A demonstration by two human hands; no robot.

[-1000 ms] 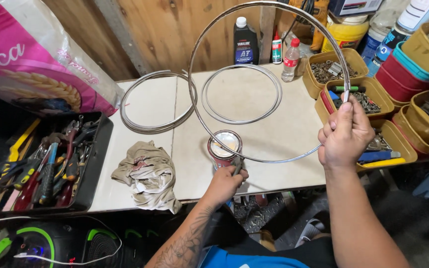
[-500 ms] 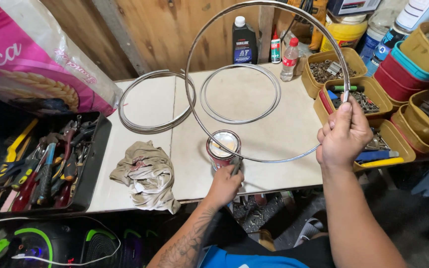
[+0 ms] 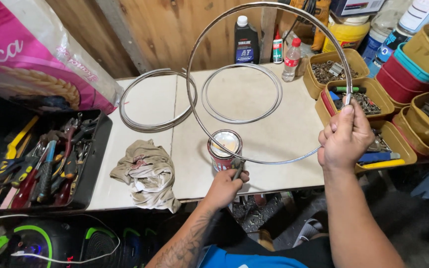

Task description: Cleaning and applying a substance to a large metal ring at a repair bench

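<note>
Metal rings: three; one can.

On the bench we note two metal rings lying flat, one left, one just beside it. A crumpled rag lies near the front edge. A black tool tray sits left; yellow bins of hardware right; a dark oil bottle against the wall.
</note>
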